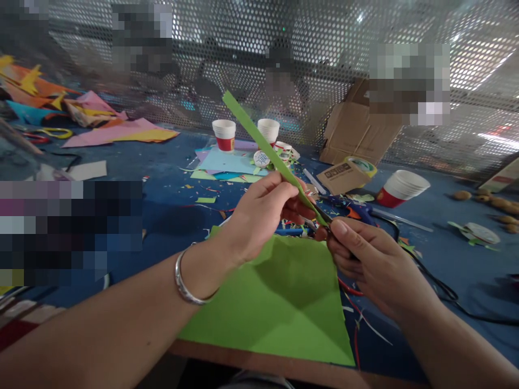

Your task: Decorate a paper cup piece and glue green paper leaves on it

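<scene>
My left hand [263, 210], with a silver bangle on its wrist, pinches the lower part of a long green paper strip [259, 138] that rises up and to the left. My right hand [365, 259] is closed around scissors [324, 229], of which only the blades and a reddish part show at the strip's lower end. Below both hands a large green paper sheet [279, 302] lies flat near the table's front edge.
The blue table [162, 210] carries paper scraps, two upright red-and-white paper cups [224, 135], a tipped stack of cups [401, 189], a cardboard box [352, 132], a tape roll [360, 166], coloured sheets at the left, and a black cable [446, 292]. A perforated metal screen stands behind.
</scene>
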